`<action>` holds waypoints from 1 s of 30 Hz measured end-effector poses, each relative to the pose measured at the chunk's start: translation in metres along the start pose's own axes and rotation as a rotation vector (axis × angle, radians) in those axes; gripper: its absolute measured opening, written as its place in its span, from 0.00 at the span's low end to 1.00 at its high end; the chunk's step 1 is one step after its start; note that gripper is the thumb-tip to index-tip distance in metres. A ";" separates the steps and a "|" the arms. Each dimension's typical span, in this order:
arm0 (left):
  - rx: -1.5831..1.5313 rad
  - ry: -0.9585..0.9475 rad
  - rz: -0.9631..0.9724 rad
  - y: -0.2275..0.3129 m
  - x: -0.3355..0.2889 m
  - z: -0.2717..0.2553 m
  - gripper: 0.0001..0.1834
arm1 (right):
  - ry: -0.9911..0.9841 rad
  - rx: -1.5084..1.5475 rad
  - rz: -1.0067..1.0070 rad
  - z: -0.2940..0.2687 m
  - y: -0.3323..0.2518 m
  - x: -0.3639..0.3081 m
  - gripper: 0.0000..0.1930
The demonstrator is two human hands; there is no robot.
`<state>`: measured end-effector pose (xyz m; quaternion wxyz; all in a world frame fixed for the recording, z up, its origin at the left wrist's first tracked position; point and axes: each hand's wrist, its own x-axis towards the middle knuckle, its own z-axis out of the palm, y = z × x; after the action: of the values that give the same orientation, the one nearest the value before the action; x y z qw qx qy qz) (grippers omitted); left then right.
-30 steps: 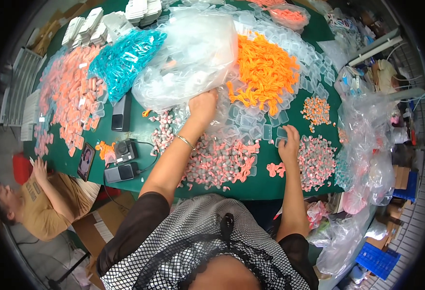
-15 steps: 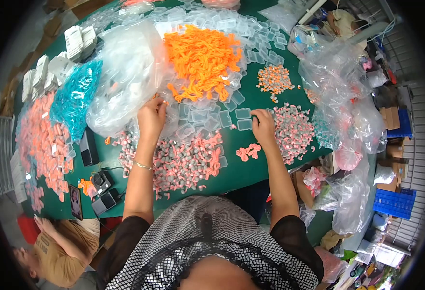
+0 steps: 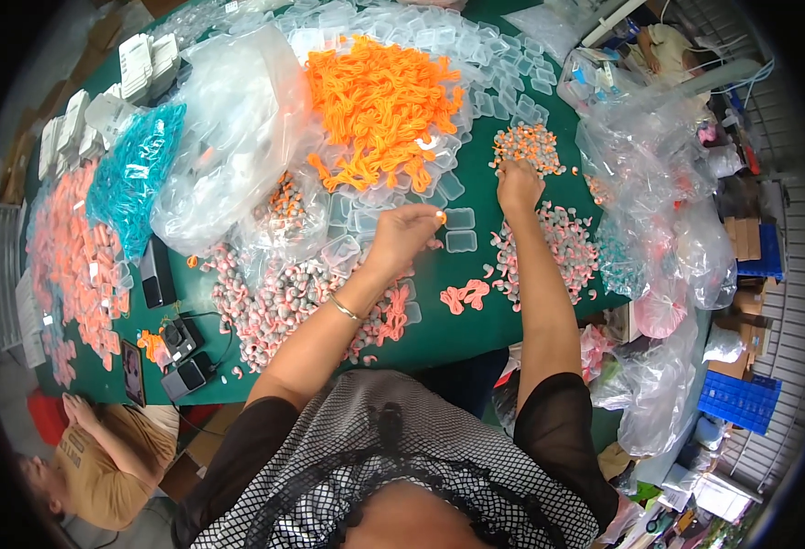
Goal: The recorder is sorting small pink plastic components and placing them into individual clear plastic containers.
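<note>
My left hand (image 3: pixel 406 240) is closed, pinching a small orange-and-white piece (image 3: pixel 441 218) at its fingertips. Just right of it, two small clear plastic boxes (image 3: pixel 461 241) lie one behind the other on the green table. My right hand (image 3: pixel 520 188) reaches to the near edge of a pile of small grey-and-orange pieces (image 3: pixel 529 146). Its fingers are bunched together, and anything between them is hidden. Below that hand spreads a pile of grey-and-pink pieces (image 3: pixel 549 256). Pink cord bundles (image 3: pixel 465 296) lie left of this pile.
A heap of orange cord bundles (image 3: pixel 380 114) stands beyond my hands, with many clear boxes (image 3: pixel 503 69) behind it. A large clear bag (image 3: pixel 229 137) and a teal packet (image 3: pixel 139 178) are at left. Another grey-and-pink pile (image 3: pixel 265 306) lies under my left forearm. A person (image 3: pixel 114 467) sits lower left.
My left hand has moved right, from beside the clear bag to the two boxes, carrying the small piece. My right hand has left the boxes and moved away from me to the grey-and-orange pile.
</note>
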<state>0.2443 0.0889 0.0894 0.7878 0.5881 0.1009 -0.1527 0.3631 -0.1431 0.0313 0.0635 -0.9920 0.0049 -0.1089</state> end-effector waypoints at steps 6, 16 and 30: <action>-0.054 -0.009 0.013 -0.015 0.017 0.014 0.09 | 0.183 0.181 -0.194 0.001 0.004 -0.009 0.05; 0.943 0.109 0.456 -0.038 0.007 0.038 0.09 | -0.032 0.564 -0.286 -0.048 -0.015 -0.108 0.06; 1.252 0.231 0.724 -0.062 0.012 0.038 0.07 | 0.007 0.191 -0.393 -0.039 -0.033 -0.116 0.07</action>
<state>0.2326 0.0347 0.0409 0.2896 0.9370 -0.1234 0.1513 0.2409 -0.1128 0.0483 0.1349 -0.9630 -0.1987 -0.1225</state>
